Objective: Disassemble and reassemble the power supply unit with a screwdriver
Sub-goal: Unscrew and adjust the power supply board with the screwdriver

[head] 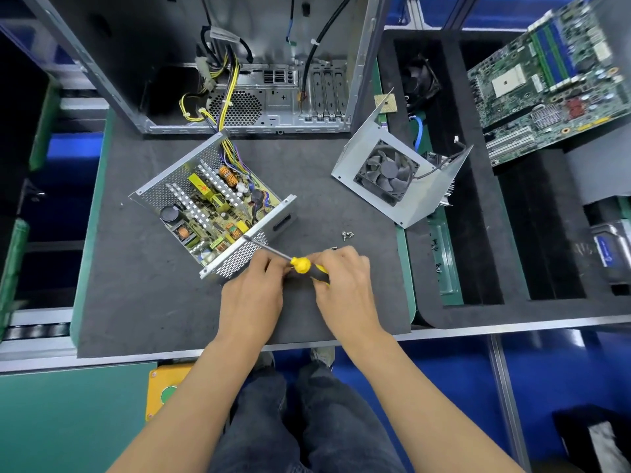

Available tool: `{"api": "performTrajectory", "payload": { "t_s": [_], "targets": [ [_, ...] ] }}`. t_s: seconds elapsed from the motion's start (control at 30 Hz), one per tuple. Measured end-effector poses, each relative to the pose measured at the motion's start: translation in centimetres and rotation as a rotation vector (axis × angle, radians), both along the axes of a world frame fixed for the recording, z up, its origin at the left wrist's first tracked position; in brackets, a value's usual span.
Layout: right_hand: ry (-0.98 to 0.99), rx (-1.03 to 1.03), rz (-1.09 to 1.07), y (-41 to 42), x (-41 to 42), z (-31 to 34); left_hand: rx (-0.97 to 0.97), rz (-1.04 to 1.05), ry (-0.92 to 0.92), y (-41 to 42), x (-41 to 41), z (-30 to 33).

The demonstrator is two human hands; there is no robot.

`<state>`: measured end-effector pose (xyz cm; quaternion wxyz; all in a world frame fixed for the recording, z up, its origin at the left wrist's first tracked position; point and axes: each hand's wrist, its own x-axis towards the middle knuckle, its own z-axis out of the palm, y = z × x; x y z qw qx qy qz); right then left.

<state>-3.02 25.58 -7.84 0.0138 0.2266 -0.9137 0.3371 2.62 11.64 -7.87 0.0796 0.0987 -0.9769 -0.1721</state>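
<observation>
The open grey perforated sheet-metal power supply box (pixel 191 186) looks dull, not shiny. Right of it, the bent plain metal cover with black plastic fan (pixel 382 172). Dark grey felt-like mat (pixel 143 302) underneath looks rough, and the yellow-and-black screwdriver handle (pixel 309 268) is glossy plastic.

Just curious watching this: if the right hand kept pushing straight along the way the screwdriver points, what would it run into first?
Likely the power supply unit: the right hand aims the screwdriver at its near perforated wall, tip apparently there already.

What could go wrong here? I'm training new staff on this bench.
The screwdriver tip sits at the open power supply edge; a slip could gouge the exposed board. The loose screws lie unboxed on the mat near the right hand and could be knocked away. The left hand is close to the shaft if it slips.
</observation>
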Motion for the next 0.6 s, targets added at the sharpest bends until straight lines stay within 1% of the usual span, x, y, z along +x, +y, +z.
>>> {"api": "performTrajectory", "payload": {
  "t_s": [0.1,0.17,0.23,0.3,0.4,0.5,0.53,0.6],
  "targets": [
    [0.016,-0.116,-0.193,1.4,-1.4,0.7,0.093,0.04,0.046,-0.3,0.7,-0.6],
    [-0.069,-0.138,-0.276,2.1,-3.2,0.9,0.139,0.059,0.069,-0.3,1.1,-0.9],
    [-0.173,-0.124,-0.283,2.3,-4.8,0.9,0.163,0.088,0.11,-0.3,1.2,-1.1],
    [-0.212,-0.086,-0.261,2.1,-5.7,0.8,0.164,0.096,0.16,-0.4,1.6,-1.3],
    [-0.143,-0.035,-0.211,1.6,-6.1,1.0,0.159,0.087,0.215,-0.3,2.1,-1.1],
    [-0.152,0.004,-0.197,1.5,-6.1,0.8,0.177,0.089,0.232,-0.2,2.5,-0.9],
    [-0.184,-0.007,-0.213,1.5,-6.1,0.7,0.187,0.092,0.237,-0.2,2.6,-0.7],
    [-0.287,-0.118,-0.299,1.6,-6.3,0.8,0.215,0.088,0.261,-0.1,2.6,-0.3]
  ]
}}
